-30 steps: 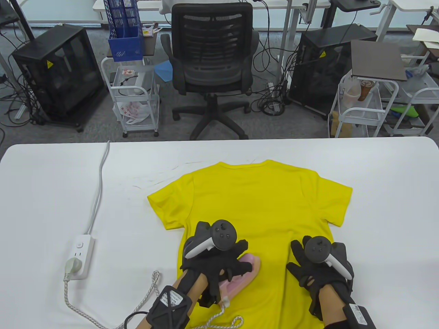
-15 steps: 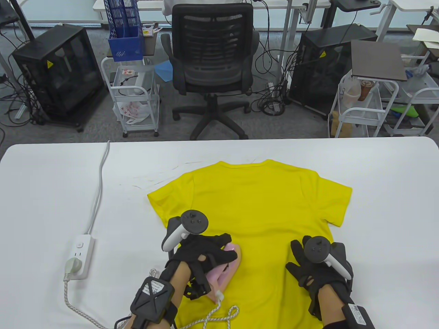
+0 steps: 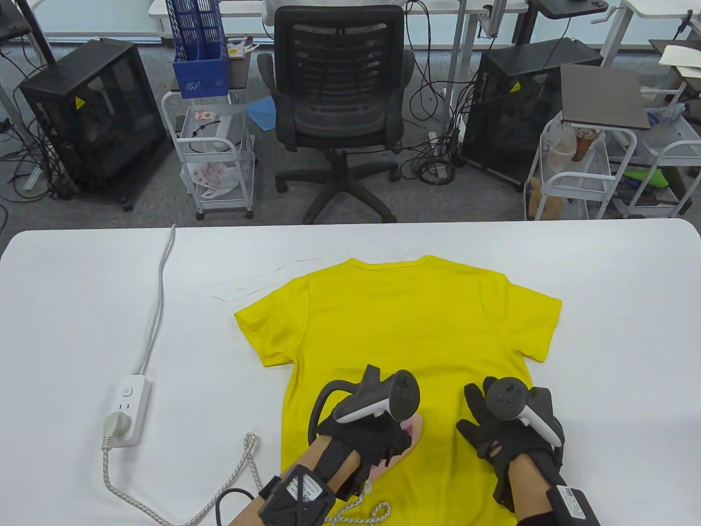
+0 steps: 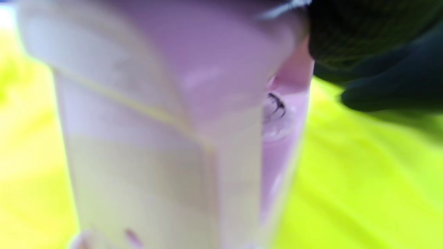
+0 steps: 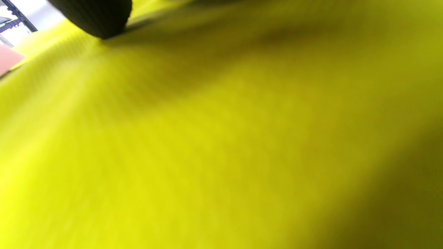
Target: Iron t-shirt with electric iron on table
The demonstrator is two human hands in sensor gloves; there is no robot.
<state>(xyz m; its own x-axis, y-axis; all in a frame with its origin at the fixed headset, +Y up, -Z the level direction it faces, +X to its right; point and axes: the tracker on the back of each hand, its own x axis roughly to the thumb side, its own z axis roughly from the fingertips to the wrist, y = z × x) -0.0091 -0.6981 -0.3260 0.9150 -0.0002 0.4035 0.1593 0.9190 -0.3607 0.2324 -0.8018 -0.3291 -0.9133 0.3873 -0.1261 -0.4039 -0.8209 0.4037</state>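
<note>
Table (image 3: 82, 285): iron (image 3: 414, 433) under left hand (image 3: 372, 433), on t-shirt (image 3: 405, 318)

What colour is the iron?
Pale pink iron, seen best in the left wrist view.

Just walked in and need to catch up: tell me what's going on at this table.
A person in sensor gloves is ironing a yellow t-shirt laid flat on the white table. The left hand grips a pink iron on the shirt's lower part, while the right hand rests flat on the fabric beside it. The iron's cord runs to a power strip on the left.
</note>
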